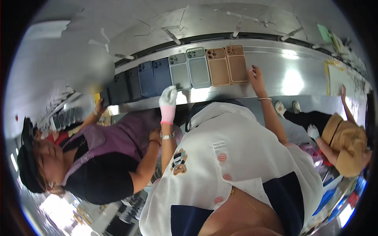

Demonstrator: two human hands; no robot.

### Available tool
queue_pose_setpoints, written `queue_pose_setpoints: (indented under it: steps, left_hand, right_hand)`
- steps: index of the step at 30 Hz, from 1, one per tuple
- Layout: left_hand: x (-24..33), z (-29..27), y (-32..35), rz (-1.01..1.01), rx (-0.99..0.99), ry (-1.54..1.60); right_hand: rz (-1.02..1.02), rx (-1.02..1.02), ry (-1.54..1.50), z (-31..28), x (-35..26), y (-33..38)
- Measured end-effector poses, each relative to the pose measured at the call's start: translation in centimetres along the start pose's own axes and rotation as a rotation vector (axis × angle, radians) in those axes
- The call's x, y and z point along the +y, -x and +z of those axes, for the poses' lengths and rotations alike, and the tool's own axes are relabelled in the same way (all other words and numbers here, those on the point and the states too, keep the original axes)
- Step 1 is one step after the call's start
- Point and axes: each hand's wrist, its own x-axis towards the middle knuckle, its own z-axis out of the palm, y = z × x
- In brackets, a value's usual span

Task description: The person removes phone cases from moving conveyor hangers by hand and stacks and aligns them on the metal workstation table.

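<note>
My left hand (168, 102), in a white glove with a pink cuff, is at the front edge of the bench. Its fingers are bent together close to the lower corner of a grey-green phone case (181, 74); whatever they may hold is hidden. My bare right hand (256, 82) is beside the right-hand brown phone case (238, 69), its fingers loosely curled and apart, holding nothing. A second brown case (219, 70), a pale green case (199, 70), navy cases (146, 80) and black cases (120, 87) continue the row to the left.
The metal bench (271, 76) carries the row under a dark rail with metal fittings (173, 36). A co-worker (106, 157) stands close at my left, a hand by the black cases. Another person (338, 137) is farther right, near a yellow-edged board (334, 78).
</note>
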Motion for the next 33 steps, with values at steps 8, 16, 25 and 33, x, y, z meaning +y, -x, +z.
queue_pose_setpoints:
  steps: [8,16,25,33]
  left_hand:
    - [-1.4,-10.4,-4.7,0.084,-0.2,0.031]
    - [0.5,-13.4,-7.3,0.266,-0.477,-0.057]
    - [-1.3,-17.6,-7.2,0.459,-0.474,-0.063]
    - [-2.7,-22.3,-9.1,0.196,-0.55,0.081]
  right_hand:
    - [-0.067,0.567,0.334,5.3,-10.4,8.8]
    - [-0.052,0.64,0.3,13.9,-14.0,14.8]
    - [0.323,0.869,-0.371,11.2,-16.5,14.2]
    - [0.413,0.911,-0.781,5.4,-14.5,12.2]
